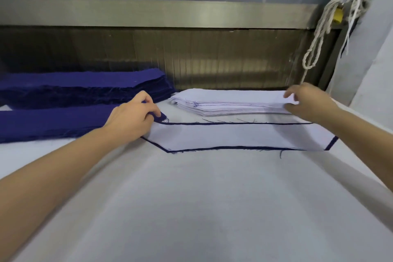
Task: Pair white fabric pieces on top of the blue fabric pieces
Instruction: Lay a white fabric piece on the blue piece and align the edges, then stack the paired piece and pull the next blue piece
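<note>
White fabric piece (234, 136): lies flat on the table (191, 208), long side running across the view. It sits on top of a blue fabric piece (332, 143).
Blue fabric piece: almost wholly covered. It shows only as a thin dark border along the far and near edges and at both angled ends, with loose threads straying from it.
Left hand (134, 117): at the left end of the pair, fingers curled. Thumb and fingertips pinch the blue corner that sticks out past the white piece.
Right hand (308, 102): at the right end of the stack of white pieces (229, 102). The fingers are bent over the top and the thumb is lower, against the stack's edge, so it seems to pinch the uppermost layers. Blur hides how many it has.
Stack of white pieces: just behind the paired pieces, apart from them, edges roughly squared, with a blue thread caught on its near left side.
Near blue stack (53, 123): a long pile to the left, its right end hidden under the left hand.
Rear blue stack (85, 87): thicker, set behind the near one, its right end close to the white stack's left end.
Table: covered in pale cloth.
Metal panel (212, 57): ribbed, along the table's back edge, below a plain metal rail.
Rope (319, 34): off-white, hanging in loops at the upper right.
</note>
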### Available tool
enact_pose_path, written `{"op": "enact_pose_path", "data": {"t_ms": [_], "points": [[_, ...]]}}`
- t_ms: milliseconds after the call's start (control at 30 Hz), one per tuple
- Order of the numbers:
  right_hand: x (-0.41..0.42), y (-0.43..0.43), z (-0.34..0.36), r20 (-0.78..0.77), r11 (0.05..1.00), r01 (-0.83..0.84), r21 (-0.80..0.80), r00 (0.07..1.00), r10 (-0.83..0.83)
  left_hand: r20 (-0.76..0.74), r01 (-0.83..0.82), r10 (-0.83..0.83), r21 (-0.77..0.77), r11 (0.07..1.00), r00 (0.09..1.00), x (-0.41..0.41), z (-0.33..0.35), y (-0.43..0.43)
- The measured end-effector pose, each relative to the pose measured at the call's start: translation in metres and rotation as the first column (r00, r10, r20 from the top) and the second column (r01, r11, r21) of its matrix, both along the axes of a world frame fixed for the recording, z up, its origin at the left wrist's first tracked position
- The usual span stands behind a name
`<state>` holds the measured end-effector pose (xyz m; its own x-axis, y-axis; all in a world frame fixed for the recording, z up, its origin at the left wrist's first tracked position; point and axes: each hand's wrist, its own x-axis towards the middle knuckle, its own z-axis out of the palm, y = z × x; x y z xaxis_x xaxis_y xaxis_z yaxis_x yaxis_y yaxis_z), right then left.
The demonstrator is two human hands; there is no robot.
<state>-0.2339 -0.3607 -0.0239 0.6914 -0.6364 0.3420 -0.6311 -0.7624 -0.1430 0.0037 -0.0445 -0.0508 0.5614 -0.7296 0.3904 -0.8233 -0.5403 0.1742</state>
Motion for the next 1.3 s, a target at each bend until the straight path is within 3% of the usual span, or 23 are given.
{"op": "enact_pose_path", "data": {"t_ms": [133, 267, 367, 567, 667, 800, 1067, 1300], "points": [[0.075, 0.036, 0.009, 0.071, 0.972, -0.234, 0.028, 0.970, 0.231, 0.006, -0.022, 0.022, -0.080, 0.997, 1.000, 0.022, 0.019, 0.001], [0.152, 0.081, 0.010, 0.207, 0.902, -0.389, 0.185, 0.913, 0.351, 0.012, -0.107, 0.112, -0.199, 0.974, 0.994, 0.050, 0.044, -0.002], [0.199, 0.107, 0.010, 0.277, 0.865, -0.470, 0.174, 0.866, 0.415, 0.035, -0.156, 0.167, -0.215, 0.964, 0.985, 0.073, 0.057, -0.002], [0.268, 0.133, 0.013, 0.178, 0.920, -0.333, 0.209, 0.938, 0.299, -0.020, -0.339, 0.339, 0.004, 0.941, 0.940, 0.124, 0.058, 0.008], [0.286, 0.138, 0.013, 0.090, 0.924, -0.273, 0.269, 0.962, 0.258, -0.051, -0.346, 0.355, 0.142, 0.928, 0.933, 0.135, 0.049, 0.012], [0.296, 0.144, 0.011, 0.004, 0.926, -0.252, 0.280, 0.965, 0.262, -0.057, -0.322, 0.326, 0.063, 0.945, 0.944, 0.139, 0.037, 0.015], [0.295, 0.157, 0.007, 0.102, 0.965, -0.260, 0.039, 0.962, 0.255, 0.007, -0.270, 0.271, -0.063, 0.961, 0.962, 0.136, 0.031, 0.019], [0.304, 0.163, 0.003, 0.151, 0.967, -0.246, 0.066, 0.960, 0.234, -0.022, -0.280, 0.280, -0.108, 0.954, 0.960, 0.137, 0.037, 0.013]]}}
